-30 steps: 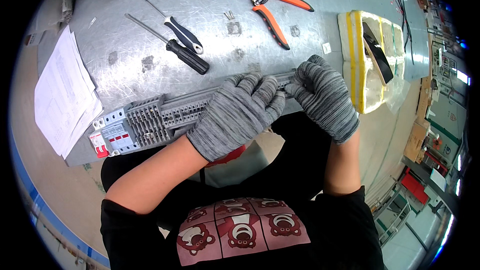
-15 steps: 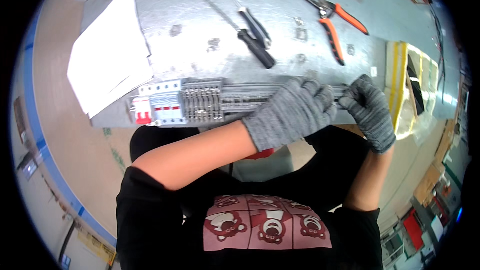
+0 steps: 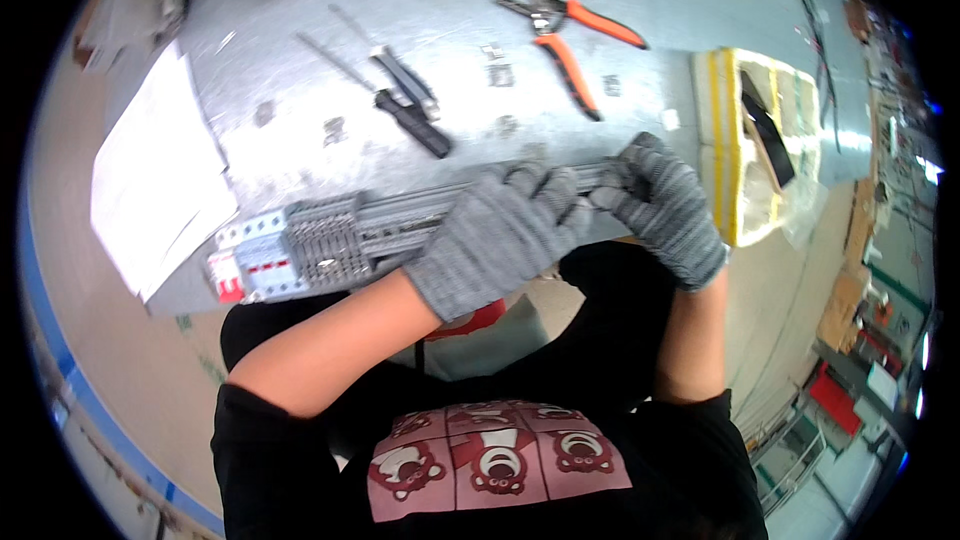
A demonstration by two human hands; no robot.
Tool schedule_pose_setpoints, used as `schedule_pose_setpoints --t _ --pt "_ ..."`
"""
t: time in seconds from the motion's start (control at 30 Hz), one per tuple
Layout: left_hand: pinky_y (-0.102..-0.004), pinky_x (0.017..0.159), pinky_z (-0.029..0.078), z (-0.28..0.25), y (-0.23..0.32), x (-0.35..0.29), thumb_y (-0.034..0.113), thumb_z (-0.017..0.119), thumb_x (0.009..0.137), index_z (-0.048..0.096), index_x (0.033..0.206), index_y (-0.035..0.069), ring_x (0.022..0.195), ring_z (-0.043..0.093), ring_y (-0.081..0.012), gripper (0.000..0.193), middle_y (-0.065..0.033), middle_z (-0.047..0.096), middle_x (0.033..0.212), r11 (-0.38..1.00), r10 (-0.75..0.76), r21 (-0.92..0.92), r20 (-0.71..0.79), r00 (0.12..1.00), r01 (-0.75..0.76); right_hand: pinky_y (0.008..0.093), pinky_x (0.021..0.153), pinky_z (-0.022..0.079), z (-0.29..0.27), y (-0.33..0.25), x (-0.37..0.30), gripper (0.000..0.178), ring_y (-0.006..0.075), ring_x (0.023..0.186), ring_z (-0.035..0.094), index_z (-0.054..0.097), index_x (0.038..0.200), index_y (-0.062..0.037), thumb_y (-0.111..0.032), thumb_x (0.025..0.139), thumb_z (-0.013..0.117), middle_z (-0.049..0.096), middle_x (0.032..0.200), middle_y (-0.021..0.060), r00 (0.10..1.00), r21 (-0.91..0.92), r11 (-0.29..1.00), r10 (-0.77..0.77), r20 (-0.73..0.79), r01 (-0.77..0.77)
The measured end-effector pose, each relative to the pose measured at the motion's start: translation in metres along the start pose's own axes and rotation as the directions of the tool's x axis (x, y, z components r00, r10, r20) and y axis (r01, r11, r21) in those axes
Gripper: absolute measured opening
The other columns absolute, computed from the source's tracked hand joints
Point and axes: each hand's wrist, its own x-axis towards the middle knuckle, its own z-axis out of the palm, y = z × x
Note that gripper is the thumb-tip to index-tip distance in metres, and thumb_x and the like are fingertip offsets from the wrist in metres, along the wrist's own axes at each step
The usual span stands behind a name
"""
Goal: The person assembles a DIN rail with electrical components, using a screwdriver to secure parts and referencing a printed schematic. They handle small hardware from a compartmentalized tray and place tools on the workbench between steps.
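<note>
A grey slotted mounting rail (image 3: 400,226) lies along the table's near edge. At its left end sit a breaker with a red lever (image 3: 226,276), light-blue breakers (image 3: 268,258) and a row of grey terminal blocks (image 3: 328,242). My left hand (image 3: 500,240), in a grey knitted glove, is closed over the rail's right part with its fingers curled. Close beside it, my gloved right hand (image 3: 668,212) has thumb and fingers pinched together at the rail's right end. Whatever lies between those fingertips is hidden.
Two screwdrivers (image 3: 412,122) and orange-handled wire strippers (image 3: 570,70) lie beyond the rail. White paper sheets (image 3: 160,180) are at the left. A yellow-banded foam box (image 3: 716,140) with a dark flat object (image 3: 768,135) stands right of my right hand.
The whole view has shifted, so the table's things sit further left, and the rail appears more slanted. Both hands stay at the rail's right part, in nearly the same pose.
</note>
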Motion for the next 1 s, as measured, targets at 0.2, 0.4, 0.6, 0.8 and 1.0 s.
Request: schedule_pose_setpoints --t 0.2,0.4,0.6,0.8,1.0 --pt "-0.0437 0.093 0.047 0.003 -0.003 0.0 0.02 0.059 0.081 0.062 0.119 0.012 0.117 0.055 -0.0301 0.038 -0.0139 0.056 0.125 0.998 0.036 -0.041 -0.033 0.999 -0.037 0.0382 0.067 0.047 -0.006 0.005 -0.007 0.022 0.0302 0.07 0.053 0.062 0.086 0.0015 -0.012 0.076 0.076 0.052 0.077 0.0134 0.999 0.07 0.997 0.013 -0.038 -0.01" --pt "-0.0443 0.094 0.047 0.005 -0.003 -0.002 0.02 0.06 0.079 0.062 0.119 0.011 0.117 0.055 -0.0307 0.041 -0.0142 0.056 0.125 0.999 0.034 -0.031 -0.026 0.999 -0.035 0.0377 0.067 0.048 -0.007 0.014 -0.014 0.025 0.0305 0.071 0.055 0.062 0.086 0.0019 -0.014 0.074 0.078 0.053 0.078 0.0132 0.993 0.04 0.999 0.017 -0.114 -0.013" --pt "-0.0443 0.093 0.047 0.002 -0.003 -0.002 0.02 0.061 0.079 0.063 0.12 0.012 0.116 0.055 -0.0305 0.042 -0.0134 0.056 0.126 0.998 0.041 -0.038 -0.025 0.999 -0.042 0.0386 0.067 0.049 -0.008 0.005 -0.016 0.025 0.0319 0.073 0.057 0.063 0.087 0.0013 -0.013 0.074 0.078 0.055 0.079 0.0143 0.995 0.023 1.0 -0.001 -0.099 0.003" --pt "-0.0441 0.092 0.048 0.004 -0.003 -0.003 0.02 0.063 0.077 0.063 0.119 0.013 0.115 0.055 -0.0301 0.043 -0.0125 0.056 0.126 0.998 0.042 -0.049 -0.031 0.999 -0.043 0.0388 0.067 0.05 -0.006 0.004 -0.015 0.024 0.0333 0.074 0.058 0.063 0.088 0.0008 -0.014 0.074 0.077 0.054 0.08 0.0147 0.997 -0.009 0.999 -0.034 -0.07 0.033" --pt "-0.0444 0.093 0.047 0.011 -0.003 -0.005 0.022 0.062 0.079 0.063 0.116 0.013 0.115 0.055 -0.0303 0.038 -0.0124 0.055 0.124 0.999 0.025 -0.041 -0.067 0.997 -0.028 0.039 0.066 0.05 0.005 0.003 -0.012 0.024 0.0327 0.074 0.058 0.064 0.089 -0.0015 -0.017 0.076 0.075 0.054 0.082 0.0133 0.99 -0.045 0.993 -0.114 -0.084 0.11"
